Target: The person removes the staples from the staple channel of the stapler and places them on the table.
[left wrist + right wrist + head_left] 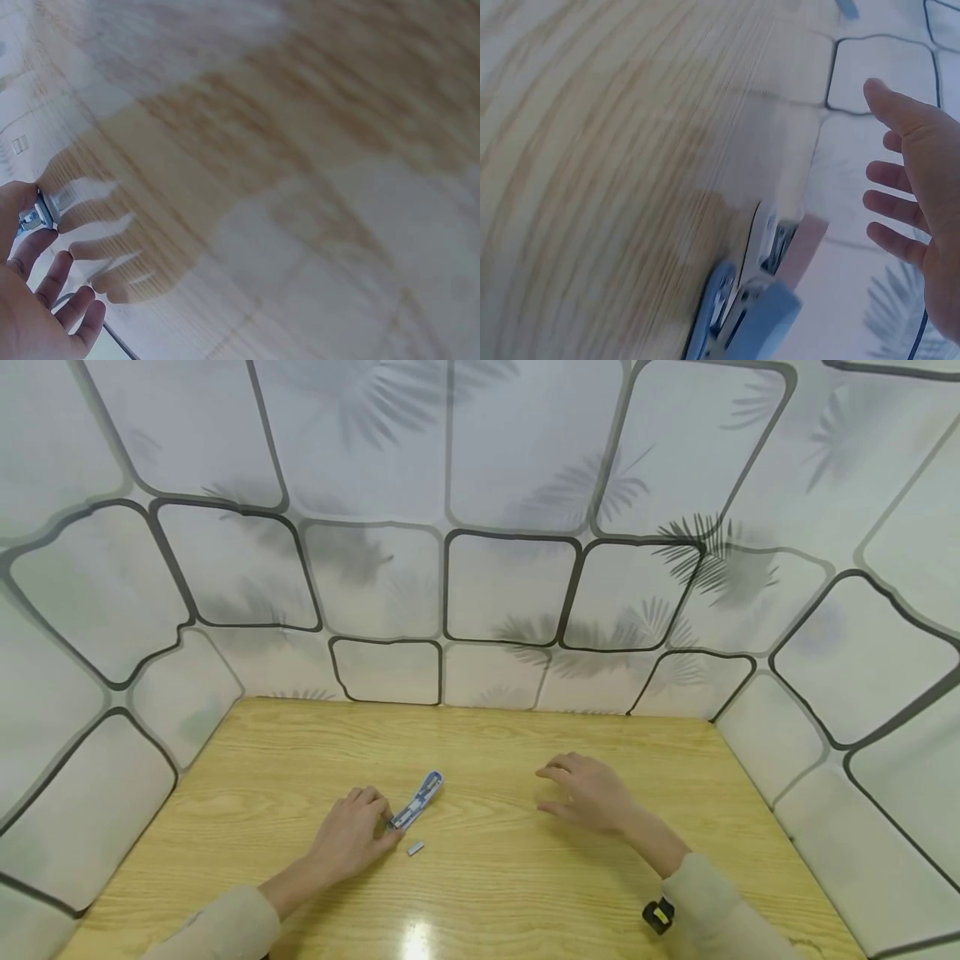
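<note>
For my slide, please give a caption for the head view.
Left hand pinches one end of a blue stapler on the wooden table; right hand hovers open.

Stapler (pixel 418 803) lies on the table (pixel 525 877), left of centre, with the left hand (pixel 351 839) at its near end. A small staple strip (pixel 415 848) lies just nearer; the right hand (pixel 588 793) is well to the right.

Bright, fisheye-warped; blurred wrist views
</note>
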Motion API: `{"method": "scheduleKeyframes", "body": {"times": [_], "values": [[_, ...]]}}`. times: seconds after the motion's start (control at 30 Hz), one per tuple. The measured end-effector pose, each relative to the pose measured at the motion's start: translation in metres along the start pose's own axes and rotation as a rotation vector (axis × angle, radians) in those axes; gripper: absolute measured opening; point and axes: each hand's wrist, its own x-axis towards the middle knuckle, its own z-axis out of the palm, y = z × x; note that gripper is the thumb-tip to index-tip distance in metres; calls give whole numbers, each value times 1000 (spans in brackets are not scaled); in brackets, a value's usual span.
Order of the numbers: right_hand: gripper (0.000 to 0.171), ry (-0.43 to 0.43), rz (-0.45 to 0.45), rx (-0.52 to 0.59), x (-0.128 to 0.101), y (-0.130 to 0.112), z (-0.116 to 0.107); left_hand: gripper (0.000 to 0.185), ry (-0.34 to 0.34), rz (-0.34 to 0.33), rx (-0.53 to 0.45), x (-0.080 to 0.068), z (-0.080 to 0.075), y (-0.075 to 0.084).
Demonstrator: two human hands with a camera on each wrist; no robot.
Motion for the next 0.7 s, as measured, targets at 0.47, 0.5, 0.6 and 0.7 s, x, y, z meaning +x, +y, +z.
{"method": "scheduleKeyframes", "body": {"times": [0.47,0.5,0.6,0.7], "values": [[43,-58,-33,-138,-24,43,1,26,-3,0,-9,1,1,-1],[42,-63,-26,-137,-26,45,1,26,-4,-2,-10,1,1,-1],[39,-74,-23,-135,-31,52,3,25,-5,-3,-9,0,2,-1],[38,-68,-29,-130,-35,58,4,25,-6,1,-1,0,2,-2]]}}
